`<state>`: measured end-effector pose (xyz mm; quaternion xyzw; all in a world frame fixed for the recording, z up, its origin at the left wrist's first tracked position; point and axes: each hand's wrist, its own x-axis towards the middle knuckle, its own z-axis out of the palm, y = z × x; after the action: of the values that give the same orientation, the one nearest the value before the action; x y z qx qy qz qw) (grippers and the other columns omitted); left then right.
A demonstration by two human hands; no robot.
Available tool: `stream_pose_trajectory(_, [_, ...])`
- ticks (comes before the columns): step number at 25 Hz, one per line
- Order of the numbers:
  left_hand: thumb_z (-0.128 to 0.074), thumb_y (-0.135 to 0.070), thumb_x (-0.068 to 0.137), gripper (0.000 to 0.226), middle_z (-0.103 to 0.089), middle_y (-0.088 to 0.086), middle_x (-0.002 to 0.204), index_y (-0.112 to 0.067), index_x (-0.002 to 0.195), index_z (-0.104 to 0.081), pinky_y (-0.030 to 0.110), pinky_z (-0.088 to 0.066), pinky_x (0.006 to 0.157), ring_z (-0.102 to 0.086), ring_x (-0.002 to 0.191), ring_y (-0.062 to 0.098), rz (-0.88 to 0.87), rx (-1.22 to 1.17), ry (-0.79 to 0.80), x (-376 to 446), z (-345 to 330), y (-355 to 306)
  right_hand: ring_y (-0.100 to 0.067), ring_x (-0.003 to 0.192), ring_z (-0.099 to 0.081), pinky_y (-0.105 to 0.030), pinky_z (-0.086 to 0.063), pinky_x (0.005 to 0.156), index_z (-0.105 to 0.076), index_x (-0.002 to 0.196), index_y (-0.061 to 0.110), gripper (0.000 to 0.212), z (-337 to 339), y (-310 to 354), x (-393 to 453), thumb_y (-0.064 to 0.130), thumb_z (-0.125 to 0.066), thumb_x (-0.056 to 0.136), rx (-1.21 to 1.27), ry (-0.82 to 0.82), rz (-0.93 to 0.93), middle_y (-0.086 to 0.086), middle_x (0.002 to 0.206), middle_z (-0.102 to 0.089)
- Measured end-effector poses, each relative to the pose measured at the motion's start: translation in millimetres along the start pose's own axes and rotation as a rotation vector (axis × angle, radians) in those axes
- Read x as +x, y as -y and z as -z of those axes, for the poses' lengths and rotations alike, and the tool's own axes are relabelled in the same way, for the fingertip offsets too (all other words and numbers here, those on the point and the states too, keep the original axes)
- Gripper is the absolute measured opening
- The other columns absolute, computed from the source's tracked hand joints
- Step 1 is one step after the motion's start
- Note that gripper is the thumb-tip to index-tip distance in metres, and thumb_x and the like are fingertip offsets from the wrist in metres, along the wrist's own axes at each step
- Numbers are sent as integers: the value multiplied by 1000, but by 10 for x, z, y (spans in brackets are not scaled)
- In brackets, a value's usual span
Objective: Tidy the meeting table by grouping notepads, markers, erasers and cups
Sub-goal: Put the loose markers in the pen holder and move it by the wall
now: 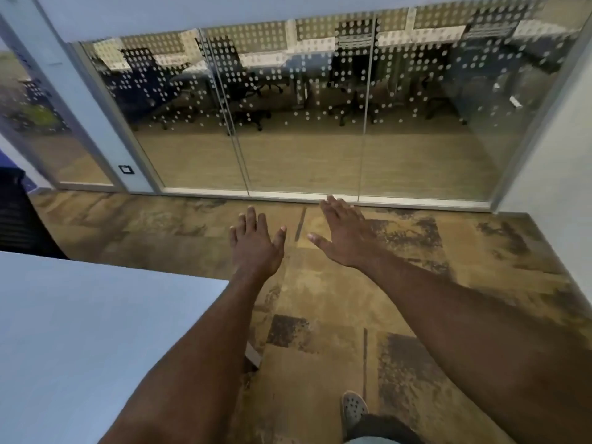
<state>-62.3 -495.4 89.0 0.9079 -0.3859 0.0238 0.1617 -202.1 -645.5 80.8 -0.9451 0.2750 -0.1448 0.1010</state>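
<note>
Both my arms stretch forward over the floor. My left hand (254, 243) is held out with fingers straight and spread, holding nothing, just past the corner of the white meeting table (96, 315). My right hand (344, 233) is also flat and empty, to its right. No notepads, markers, erasers or cups show anywhere in the view; the visible part of the table top is bare.
A glass wall (304, 123) with a dotted pattern stands ahead, office chairs behind it. Patterned brown carpet (416, 315) covers the floor. A dark chair (19, 216) sits at the left edge. My shoe (352, 408) shows at the bottom. A white wall (557, 155) closes the right side.
</note>
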Motion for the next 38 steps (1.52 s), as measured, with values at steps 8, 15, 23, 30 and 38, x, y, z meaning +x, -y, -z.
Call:
stream_pose_trajectory(8, [-30,-51,101,64,-9,7,166,-13,152,-29,46,-2,122,-4,152,26,151,-26,-31,1700,-226,286,-23,150,-7,-41,-7,120,-9,153,18,83,-253,-314,2077,66,-31,90,-23,73,164,-5,163,-7])
stream_pose_trajectory(15, [-26,-56,99,67,-14,10,165,-14,151,-31,48,-3,121,-8,151,30,330,6,-131,3127,-522,1382,-20,150,-2,-38,-2,119,-6,154,19,81,-1114,170,3853,65,-32,92,10,132,366,-3,164,-2])
stream_pose_trajectory(23, [-22,-57,100,70,-9,9,166,-14,155,-22,46,3,121,-2,152,27,537,-33,-130,4619,-528,2675,-21,150,-5,-39,-5,119,-7,154,18,82,-1867,1251,5864,64,-35,91,13,228,539,-4,164,-5])
stream_pose_trajectory(30, [-16,-60,98,73,-8,7,166,-16,155,-23,45,3,121,-2,152,26,785,50,-172,5188,-403,3996,-22,150,-5,-45,-8,121,-8,154,16,87,-2790,2515,7219,70,-27,88,70,342,733,-5,163,-5])
stream_pose_trajectory(38, [-18,-60,99,73,-5,6,166,-16,157,-15,42,5,120,0,153,24,1016,147,-226,6271,58,5803,-19,149,-11,-41,-10,119,-12,153,20,86,-3817,4383,8948,73,-26,86,215,333,973,-2,163,-12])
